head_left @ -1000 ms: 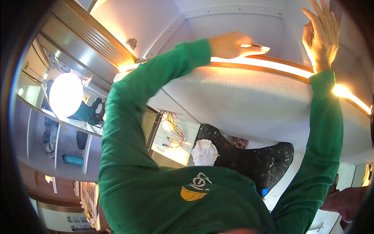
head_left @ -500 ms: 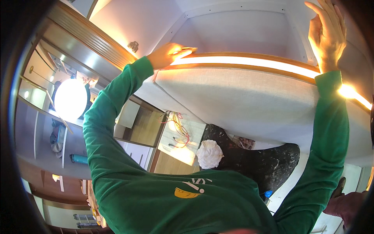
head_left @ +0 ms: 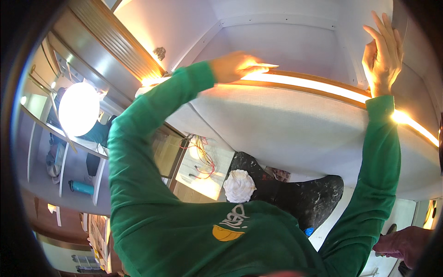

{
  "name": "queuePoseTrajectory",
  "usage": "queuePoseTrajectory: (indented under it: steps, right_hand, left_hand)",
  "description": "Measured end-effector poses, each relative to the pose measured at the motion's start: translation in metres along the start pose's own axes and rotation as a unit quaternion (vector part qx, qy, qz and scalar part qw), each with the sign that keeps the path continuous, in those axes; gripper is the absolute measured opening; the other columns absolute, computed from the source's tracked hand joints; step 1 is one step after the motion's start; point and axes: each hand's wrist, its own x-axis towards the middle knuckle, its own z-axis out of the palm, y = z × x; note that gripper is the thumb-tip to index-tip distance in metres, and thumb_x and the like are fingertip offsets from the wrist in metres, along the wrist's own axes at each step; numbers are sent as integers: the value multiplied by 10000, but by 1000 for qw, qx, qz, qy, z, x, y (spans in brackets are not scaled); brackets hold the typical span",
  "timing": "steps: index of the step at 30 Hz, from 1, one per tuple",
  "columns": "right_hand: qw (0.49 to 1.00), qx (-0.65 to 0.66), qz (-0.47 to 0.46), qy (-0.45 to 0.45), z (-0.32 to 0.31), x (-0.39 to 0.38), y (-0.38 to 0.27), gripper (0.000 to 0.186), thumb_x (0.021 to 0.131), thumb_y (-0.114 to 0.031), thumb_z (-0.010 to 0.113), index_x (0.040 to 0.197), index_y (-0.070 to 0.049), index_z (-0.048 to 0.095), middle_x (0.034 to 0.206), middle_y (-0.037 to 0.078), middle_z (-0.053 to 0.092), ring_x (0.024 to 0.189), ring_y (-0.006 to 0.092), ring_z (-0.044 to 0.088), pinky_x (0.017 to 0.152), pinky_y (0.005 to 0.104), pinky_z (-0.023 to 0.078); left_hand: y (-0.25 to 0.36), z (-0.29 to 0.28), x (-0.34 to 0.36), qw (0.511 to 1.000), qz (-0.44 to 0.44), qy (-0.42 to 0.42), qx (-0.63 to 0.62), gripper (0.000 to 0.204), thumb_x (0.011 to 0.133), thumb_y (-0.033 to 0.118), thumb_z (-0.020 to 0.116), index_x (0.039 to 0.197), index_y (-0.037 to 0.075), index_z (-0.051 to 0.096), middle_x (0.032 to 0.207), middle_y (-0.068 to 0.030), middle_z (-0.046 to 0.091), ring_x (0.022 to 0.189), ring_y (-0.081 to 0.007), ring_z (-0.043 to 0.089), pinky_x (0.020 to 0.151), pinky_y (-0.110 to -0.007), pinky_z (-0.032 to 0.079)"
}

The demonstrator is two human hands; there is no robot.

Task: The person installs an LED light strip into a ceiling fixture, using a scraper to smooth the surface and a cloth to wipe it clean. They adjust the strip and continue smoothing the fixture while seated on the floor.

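My left hand [head_left: 237, 67] is on the wooden ledge [head_left: 318, 77], beside a glowing light strip [head_left: 307, 86] set along it. Its fingers are pressed together over a thin, flat piece that glare and blur keep me from making out. Raised at the right, my right hand [head_left: 383, 57] has its fingers apart and nothing in it; its wrist is by the ledge, in front of a pale wall panel [head_left: 364, 27]. Below the ledge spreads a whitish fabric-like panel [head_left: 286, 120]. A crumpled white cloth [head_left: 240, 186] rests against my paint-spotted dark trousers [head_left: 300, 198].
Loose red and yellow wires [head_left: 205, 159] lie at lower left of the panel. A bright round lamp [head_left: 79, 109] hangs at left, near shelves with a teal bottle [head_left: 81, 187]. Another person's maroon sleeve [head_left: 404, 242] shows at lower right. Ribbed trim [head_left: 117, 37] runs along the upper left.
My left hand has slid to the right along the ledge, with its arm reaching across. My right hand stays raised, slightly lower and farther left in the picture; the whole view has shifted a little.
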Motion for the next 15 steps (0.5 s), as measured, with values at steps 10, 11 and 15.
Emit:
queuePoseTrajectory:
  steps: [10,11,15]
  right_hand:
    - [984,-25,86,157,3,6,14,449,882,-108,612,1328,-71,592,1460,233,498,1348,446,481,1142,566,387]
    - [981,7,93,168,3,6,16,434,893,-98,599,1326,-63,596,1466,240,499,1363,444,475,1149,565,372]
    - [982,34,114,144,-1,1,17,427,886,-50,585,1313,-52,604,1484,245,497,1364,422,486,1151,528,359]
  left_hand:
    - [55,23,53,983,86,56,-149,496,1110,359,437,1486,47,522,1368,-205,646,1231,-290,630,1061,-374,462]
    - [74,29,73,974,123,60,-181,506,1111,369,441,1507,60,504,1408,-206,624,1276,-283,609,1095,-366,442]
    - [131,33,138,972,192,91,-101,455,1110,357,435,1395,45,605,882,-130,716,760,-225,588,744,-424,476]
